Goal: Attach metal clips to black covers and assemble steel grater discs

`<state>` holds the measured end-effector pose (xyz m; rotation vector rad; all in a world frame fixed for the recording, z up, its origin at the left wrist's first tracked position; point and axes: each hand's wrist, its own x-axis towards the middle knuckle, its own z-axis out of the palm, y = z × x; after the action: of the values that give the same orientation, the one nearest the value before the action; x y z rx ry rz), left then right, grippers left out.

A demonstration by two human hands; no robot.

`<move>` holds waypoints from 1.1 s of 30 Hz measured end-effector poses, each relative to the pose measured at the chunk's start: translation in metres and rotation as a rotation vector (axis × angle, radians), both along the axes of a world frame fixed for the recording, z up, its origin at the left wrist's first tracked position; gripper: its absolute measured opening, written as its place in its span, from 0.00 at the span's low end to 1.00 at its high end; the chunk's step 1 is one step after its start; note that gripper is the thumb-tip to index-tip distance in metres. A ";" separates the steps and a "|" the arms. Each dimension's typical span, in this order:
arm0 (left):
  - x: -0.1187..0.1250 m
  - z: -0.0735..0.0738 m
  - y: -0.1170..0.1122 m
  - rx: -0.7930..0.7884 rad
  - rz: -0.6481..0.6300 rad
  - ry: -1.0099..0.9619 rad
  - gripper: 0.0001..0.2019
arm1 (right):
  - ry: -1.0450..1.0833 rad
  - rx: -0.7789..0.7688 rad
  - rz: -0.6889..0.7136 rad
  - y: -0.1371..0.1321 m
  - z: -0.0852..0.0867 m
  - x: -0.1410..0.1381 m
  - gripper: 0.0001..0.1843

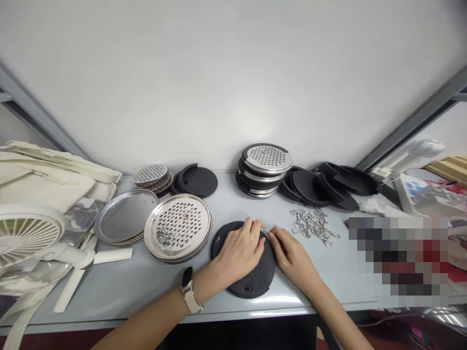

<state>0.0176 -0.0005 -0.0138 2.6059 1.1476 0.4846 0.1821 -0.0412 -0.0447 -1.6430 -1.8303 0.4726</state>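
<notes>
A round black plastic disc [255, 277] lies near the table's front edge, with a small slot close to its lower rim. Across its top rests my left hand [242, 245], fingers bent together and gripping the upper right rim. Just beyond that rim, my right hand [290, 248] pinches a small bent metal wire hook [266, 230] between thumb and fingers. The hook's loop shows between both hands; its other end is hidden. Beside my right hand is a loose pile of similar wire hooks [314, 226].
Left of the disc are stacked round metal graters [178, 223] and plain metal plates [126, 216]. Behind stand small grater inserts [151, 174], black discs [200, 181], a stack of assembled graters [268, 158] and more black parts [310, 187]. A white fan [25, 238] occupies the left.
</notes>
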 end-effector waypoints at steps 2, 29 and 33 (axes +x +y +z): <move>0.000 0.000 0.001 -0.026 0.010 -0.035 0.09 | 0.020 -0.012 -0.001 0.001 0.001 0.000 0.13; 0.000 0.001 0.000 0.008 -0.075 -0.017 0.07 | -0.116 0.013 0.111 -0.001 0.002 0.003 0.15; 0.000 0.001 0.000 0.012 -0.085 -0.007 0.07 | -0.139 0.026 0.102 0.000 0.000 0.002 0.14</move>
<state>0.0180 -0.0001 -0.0124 2.6478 1.0299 0.4839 0.1845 -0.0415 -0.0447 -1.6060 -2.0211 0.3838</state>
